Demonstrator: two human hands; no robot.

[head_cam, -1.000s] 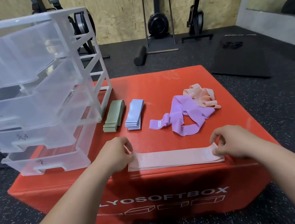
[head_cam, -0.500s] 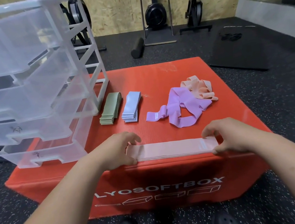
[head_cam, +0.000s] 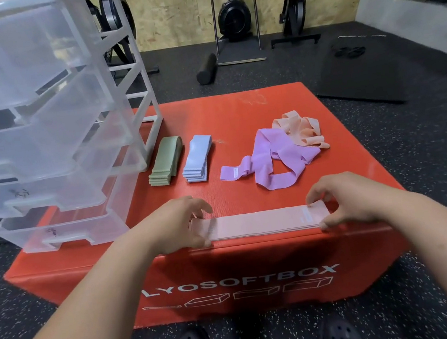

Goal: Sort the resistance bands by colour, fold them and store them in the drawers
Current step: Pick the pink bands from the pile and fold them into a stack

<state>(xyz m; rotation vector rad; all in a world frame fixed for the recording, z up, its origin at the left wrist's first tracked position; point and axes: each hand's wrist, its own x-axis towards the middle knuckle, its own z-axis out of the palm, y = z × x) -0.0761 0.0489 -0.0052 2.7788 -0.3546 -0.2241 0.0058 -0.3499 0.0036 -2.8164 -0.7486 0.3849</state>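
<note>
The pink band (head_cam: 260, 222) lies flat on the box (head_cam: 238, 116) — left grip (head_cam: 178, 225) and right grip (head_cam: 352, 198) each pinch an end.

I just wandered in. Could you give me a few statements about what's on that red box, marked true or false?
1. The left hand and right hand grip the two ends of the pale pink flat fabric bands. True.
2. The stack of folded sage green bands lies inside a drawer. False: it lies on the red padded box, beside the clear plastic drawer unit.
3. The lilac fabric bands are neatly folded. False: they lie in a loose tangle.
4. The stack of folded light blue bands lies just right of the green stack. True.
</note>
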